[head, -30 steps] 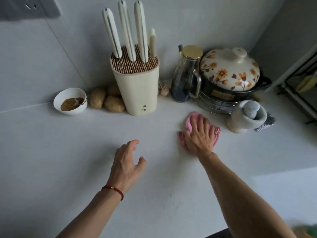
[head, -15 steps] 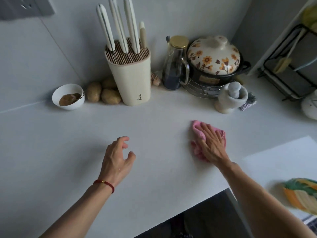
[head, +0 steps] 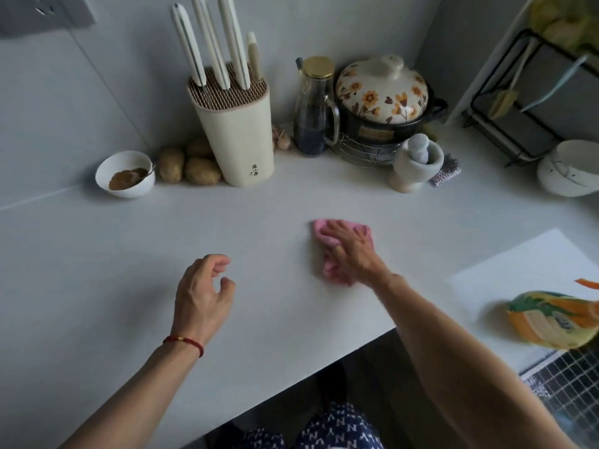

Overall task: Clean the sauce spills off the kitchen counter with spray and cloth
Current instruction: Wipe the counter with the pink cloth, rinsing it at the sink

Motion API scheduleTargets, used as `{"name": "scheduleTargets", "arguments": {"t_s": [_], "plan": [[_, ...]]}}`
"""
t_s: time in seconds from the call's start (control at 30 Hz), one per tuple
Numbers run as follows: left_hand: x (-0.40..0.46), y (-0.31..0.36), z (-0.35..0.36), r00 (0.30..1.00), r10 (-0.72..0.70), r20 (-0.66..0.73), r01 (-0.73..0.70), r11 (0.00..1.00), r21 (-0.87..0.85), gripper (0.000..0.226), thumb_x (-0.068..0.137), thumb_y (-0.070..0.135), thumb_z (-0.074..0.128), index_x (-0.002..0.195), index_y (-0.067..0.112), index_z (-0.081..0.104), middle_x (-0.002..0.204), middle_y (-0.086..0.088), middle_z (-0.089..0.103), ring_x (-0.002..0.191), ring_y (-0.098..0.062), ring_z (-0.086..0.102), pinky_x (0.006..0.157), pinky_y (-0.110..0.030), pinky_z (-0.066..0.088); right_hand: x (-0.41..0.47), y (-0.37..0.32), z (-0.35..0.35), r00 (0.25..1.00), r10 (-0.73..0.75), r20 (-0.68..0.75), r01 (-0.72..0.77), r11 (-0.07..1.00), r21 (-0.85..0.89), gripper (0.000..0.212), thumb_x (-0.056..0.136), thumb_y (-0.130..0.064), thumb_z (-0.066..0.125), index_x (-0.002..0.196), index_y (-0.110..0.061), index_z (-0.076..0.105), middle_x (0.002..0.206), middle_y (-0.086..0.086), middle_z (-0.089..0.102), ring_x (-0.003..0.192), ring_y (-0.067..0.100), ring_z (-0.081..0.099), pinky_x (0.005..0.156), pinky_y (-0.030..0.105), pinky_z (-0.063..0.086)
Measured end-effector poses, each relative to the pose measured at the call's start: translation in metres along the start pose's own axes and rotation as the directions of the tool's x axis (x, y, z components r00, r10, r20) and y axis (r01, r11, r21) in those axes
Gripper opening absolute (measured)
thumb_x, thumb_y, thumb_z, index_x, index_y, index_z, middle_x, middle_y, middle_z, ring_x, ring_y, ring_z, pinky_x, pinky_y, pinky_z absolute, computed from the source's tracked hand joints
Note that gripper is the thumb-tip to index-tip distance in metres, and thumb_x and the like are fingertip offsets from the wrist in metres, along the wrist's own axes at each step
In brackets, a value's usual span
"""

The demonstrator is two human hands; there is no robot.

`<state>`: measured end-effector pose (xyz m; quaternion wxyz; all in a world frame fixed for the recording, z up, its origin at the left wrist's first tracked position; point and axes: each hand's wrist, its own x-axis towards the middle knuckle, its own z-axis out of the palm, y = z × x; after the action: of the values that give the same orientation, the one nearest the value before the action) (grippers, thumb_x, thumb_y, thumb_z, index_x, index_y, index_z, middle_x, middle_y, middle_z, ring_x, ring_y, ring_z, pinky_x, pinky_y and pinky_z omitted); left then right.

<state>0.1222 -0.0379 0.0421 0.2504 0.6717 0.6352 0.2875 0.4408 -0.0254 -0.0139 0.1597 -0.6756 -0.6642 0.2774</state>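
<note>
A pink cloth lies flat on the white counter near its middle. My right hand presses down on the cloth with straight, spread fingers. My left hand hovers over the counter to the left of the cloth, fingers loosely curled and holding nothing; a red cord sits on its wrist. An orange, green and yellow spray bottle lies blurred at the right edge. I see no sauce marks on the counter around the cloth.
Along the back wall stand a white bowl of brown sauce, potatoes, a knife block, a dark oil bottle, a floral clay pot and a mortar with pestle. A white bowl and black rack stand right. The counter's front edge runs below my arms.
My right hand has slid the pink cloth away from the mortar, toward me and to the left across the counter. My left hand has curled its fingers slightly. The view has widened to the right.
</note>
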Motion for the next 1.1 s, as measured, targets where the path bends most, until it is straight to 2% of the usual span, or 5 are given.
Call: {"name": "scheduleTargets", "arguments": {"t_s": [0.2,0.43,0.63,0.77,1.1], "plan": [[-0.025,-0.014,-0.002,0.993,-0.099,0.068,0.103,0.993,-0.066,0.028,0.081,-0.001,0.062,0.096,0.022,0.068,0.088,0.004,0.062,0.082,-0.017,0.059,0.083,-0.040,0.055,-0.070,0.035,0.019,1.000,0.017,-0.009,-0.019,0.954,-0.300,0.064,0.102,-0.056,0.008,0.163,-0.041,0.017,0.173,-0.008,0.004,0.162,0.019,-0.004,0.129,0.054,-0.004],[-0.050,-0.007,0.005,0.991,0.077,0.114,-0.070,0.996,-0.061,0.029,0.078,-0.004,0.066,0.091,0.021,0.069,0.079,0.009,0.058,0.072,-0.018,0.056,0.070,-0.038,0.054,-0.051,-0.095,0.107,0.915,-0.325,0.240,0.378,0.899,-0.223,0.062,0.108,-0.054,0.025,0.165,-0.031,0.014,0.174,-0.006,0.006,0.160,0.018,-0.006,0.128,0.045,-0.009],[-0.060,-0.029,-0.021,0.996,0.033,0.084,-0.026,0.996,-0.079,0.035,0.078,-0.011,0.061,0.095,0.019,0.068,0.083,0.004,0.059,0.072,-0.015,0.056,0.068,-0.026,0.047,-0.099,0.059,0.003,0.999,0.041,0.034,-0.028,0.949,-0.314,0.056,0.108,-0.060,0.016,0.162,-0.048,0.013,0.174,-0.007,0.011,0.162,0.018,0.001,0.127,0.060,0.011],[-0.078,-0.031,-0.020,0.998,-0.025,0.062,0.034,0.988,-0.151,0.038,0.077,-0.014,0.056,0.093,0.018,0.068,0.082,0.005,0.060,0.072,-0.008,0.056,0.064,-0.012,0.043,-0.144,0.015,0.036,0.992,0.118,-0.048,-0.127,0.946,-0.298,0.054,0.106,-0.062,0.006,0.160,-0.055,0.000,0.173,-0.015,-0.011,0.160,0.015,-0.016,0.128,0.048,-0.013],[-0.093,0.006,0.006,0.983,0.135,0.120,-0.117,0.982,-0.148,0.030,0.078,-0.009,0.061,0.092,0.016,0.065,0.087,0.006,0.062,0.075,-0.003,0.055,0.068,-0.006,0.040,-0.164,-0.095,0.132,0.946,-0.272,0.175,0.319,0.874,-0.367,0.066,0.111,-0.052,0.030,0.165,-0.037,-0.002,0.174,-0.008,-0.007,0.160,0.017,-0.013,0.128,0.049,-0.014]]}}
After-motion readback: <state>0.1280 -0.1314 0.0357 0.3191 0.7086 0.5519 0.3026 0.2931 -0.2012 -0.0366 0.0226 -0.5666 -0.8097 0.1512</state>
